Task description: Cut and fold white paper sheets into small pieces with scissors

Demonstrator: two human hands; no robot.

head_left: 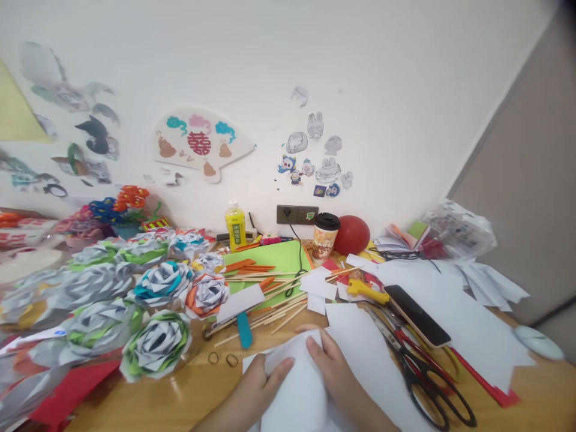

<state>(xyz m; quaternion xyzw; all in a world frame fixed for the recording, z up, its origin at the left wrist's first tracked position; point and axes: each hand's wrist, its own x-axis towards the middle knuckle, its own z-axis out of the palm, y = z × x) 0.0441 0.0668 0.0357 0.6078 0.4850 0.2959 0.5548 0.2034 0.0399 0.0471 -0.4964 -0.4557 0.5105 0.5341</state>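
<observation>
A white sheet of paper is bent upward between my two hands at the front of the table. My left hand grips its left edge, thumb lying on top. On the right side, my right hand pinches the sheet near its upper edge, with the thumb on the face and the other fingers partly hidden behind. More white paper lies under and right of my hands. Beyond them are wooden sticks and a teal paper strip.
Folded paper flowers crowd the left side. Black-handled scissors, a phone and a yellow glue gun lie to the right. A yellow bottle, a lidded cup and a red balloon stand near the wall.
</observation>
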